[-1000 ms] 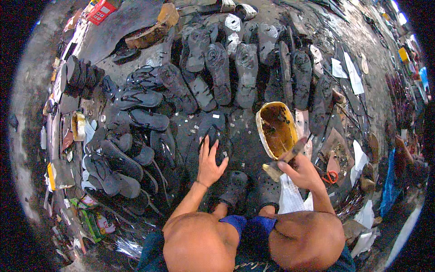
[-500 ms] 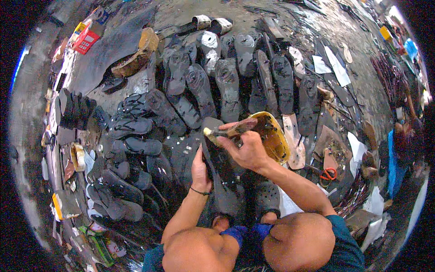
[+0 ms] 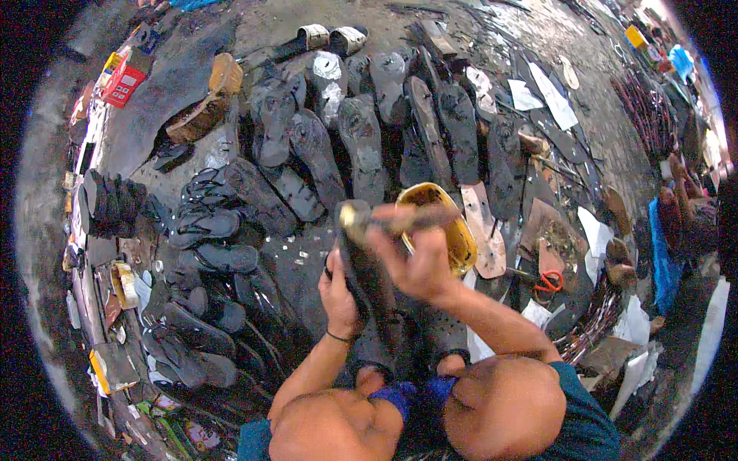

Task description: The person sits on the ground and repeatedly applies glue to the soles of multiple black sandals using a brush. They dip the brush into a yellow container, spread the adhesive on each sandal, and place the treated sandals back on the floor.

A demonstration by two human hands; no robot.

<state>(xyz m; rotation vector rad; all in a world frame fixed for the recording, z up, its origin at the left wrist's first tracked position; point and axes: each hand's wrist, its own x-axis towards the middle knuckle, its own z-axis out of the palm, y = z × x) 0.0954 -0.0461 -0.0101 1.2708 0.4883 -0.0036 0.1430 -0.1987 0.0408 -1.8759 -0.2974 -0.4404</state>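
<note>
My left hand (image 3: 340, 301) grips the edge of a long, dark grey shoe sole (image 3: 367, 280), which stands slanted over my feet. Held in my right hand (image 3: 421, 263) is a brush (image 3: 427, 218) with a flat brownish handle and a pale tip. The tip lies over the sole's far end; motion blur hides whether it touches. Just past my right hand stands a yellow tub (image 3: 470, 240), its inside smeared with dark residue.
Rows of dark soles (image 3: 361, 142) lie ahead, with black sandals (image 3: 204, 219) heaped at left. Orange-handled scissors (image 3: 549, 282) rest at right among leather scraps (image 3: 555, 230) and white pieces (image 3: 552, 96). A red box (image 3: 125, 81) stands far left.
The view has shifted, so the surroundings sit further left. My right hand and the brush are now blurred by motion at the sole's far end. Both hands keep their hold.
</note>
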